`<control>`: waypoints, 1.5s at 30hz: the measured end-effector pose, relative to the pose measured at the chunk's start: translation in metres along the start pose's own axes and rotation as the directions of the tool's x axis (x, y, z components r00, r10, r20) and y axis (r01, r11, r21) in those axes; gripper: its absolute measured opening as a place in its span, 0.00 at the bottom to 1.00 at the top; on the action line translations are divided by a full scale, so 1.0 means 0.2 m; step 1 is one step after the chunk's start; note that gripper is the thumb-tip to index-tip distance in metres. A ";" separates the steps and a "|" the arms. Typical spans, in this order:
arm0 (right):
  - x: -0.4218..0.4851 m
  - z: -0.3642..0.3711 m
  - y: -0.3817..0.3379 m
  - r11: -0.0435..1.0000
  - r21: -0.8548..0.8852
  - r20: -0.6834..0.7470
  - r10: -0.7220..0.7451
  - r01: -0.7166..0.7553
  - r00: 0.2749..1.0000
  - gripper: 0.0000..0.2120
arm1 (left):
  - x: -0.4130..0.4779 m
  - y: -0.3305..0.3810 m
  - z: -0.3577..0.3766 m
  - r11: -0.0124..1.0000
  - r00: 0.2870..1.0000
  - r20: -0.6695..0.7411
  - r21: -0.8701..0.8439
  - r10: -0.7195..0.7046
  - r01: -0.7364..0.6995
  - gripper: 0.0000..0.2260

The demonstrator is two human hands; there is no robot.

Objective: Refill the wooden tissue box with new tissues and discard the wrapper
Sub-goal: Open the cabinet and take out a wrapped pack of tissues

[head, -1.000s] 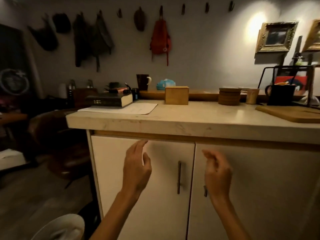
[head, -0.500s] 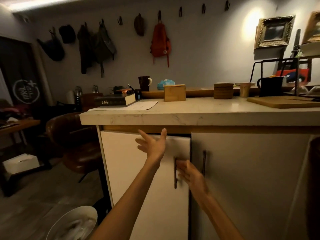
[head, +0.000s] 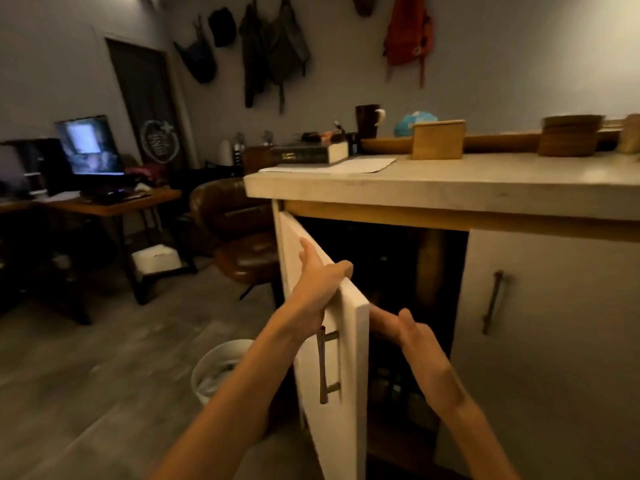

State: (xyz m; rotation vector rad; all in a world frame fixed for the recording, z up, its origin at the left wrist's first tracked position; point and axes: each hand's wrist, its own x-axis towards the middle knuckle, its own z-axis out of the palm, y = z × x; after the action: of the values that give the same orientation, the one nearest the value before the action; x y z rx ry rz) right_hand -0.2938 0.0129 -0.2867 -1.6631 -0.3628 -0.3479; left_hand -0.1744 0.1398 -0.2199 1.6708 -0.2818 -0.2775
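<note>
Wooden tissue box [head: 438, 139]: plain light wood, cube-like, stood upright on the pale tabletop [head: 485, 181] toward its far edge. Lid appeared seated. No tissue visible. Slight motion blur.

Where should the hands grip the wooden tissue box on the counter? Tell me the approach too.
Grip the wooden tissue box across its two flat side faces, coming from the front over the counter edge. It stands upright, with free space on both sides; a blue bag sits close behind, so a rear approach looks awkward.

Two hands [head: 317, 289] [head: 420, 344], two cabinet doors [head: 329, 358] [head: 540, 341], one wooden tissue box [head: 438, 140], seemingly one bin [head: 216, 370].
</note>
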 end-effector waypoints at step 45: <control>0.78 -0.40 1.47 0.124 -0.990 0.104 0.276 0.072 0.955 0.34 | 0.78 -0.16 -0.52 0.006 0.602 -0.270 0.915 0.752 0.403 0.23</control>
State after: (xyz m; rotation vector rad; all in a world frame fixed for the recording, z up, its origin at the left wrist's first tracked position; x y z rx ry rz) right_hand -0.0286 -0.0945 -0.4737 -3.1579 -0.1645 -0.2420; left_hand 0.0093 0.1869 -0.2425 2.9568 0.0217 1.3886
